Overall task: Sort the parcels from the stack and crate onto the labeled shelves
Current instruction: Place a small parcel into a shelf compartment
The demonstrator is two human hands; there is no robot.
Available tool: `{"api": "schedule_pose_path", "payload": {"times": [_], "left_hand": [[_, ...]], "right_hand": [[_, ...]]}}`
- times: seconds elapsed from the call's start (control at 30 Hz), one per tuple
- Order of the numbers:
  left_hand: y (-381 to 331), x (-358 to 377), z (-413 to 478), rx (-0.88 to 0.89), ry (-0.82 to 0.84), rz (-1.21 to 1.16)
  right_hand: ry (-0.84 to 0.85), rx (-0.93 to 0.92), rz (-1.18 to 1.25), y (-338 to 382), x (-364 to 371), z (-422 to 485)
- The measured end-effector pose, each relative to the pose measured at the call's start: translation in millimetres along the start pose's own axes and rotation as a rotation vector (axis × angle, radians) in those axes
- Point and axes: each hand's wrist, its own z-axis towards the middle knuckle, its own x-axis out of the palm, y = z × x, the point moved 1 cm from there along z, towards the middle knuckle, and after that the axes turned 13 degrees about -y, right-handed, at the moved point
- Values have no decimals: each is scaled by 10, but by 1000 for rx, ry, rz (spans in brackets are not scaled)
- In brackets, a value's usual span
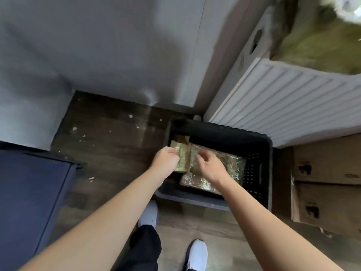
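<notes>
Left hand [166,161] grips a tan parcel [182,160] in the crate [262,147]; right hand [212,167] is free.
The black crate sits on the wood floor [109,133], just beside the white radiator [283,102] and near the cardboard boxes [322,173]. Left fingers are curled round the tan parcel's left edge, at the crate's left side. The right hand is released, with loose, blurred fingers over the clear-wrapped parcels [232,163] lying flat inside. Can't tell if it touches them.
</notes>
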Motion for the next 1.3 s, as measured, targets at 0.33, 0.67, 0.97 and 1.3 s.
{"api": "schedule_pose_path", "payload": {"times": [0.33,0.67,0.97,1.3], "left_hand": [[763,741,1319,-63,-7,164],[1060,1058,1754,-235,63,183],[888,785,1335,-303,83,-42],[89,48,261,-277,27,-315]], "right_hand": [[13,140,48,-706,1248,1108],[-51,267,175,-1027,1690,1542],[-151,294,271,-859,1189,1232],[19,234,543,-47,140,121]]}}
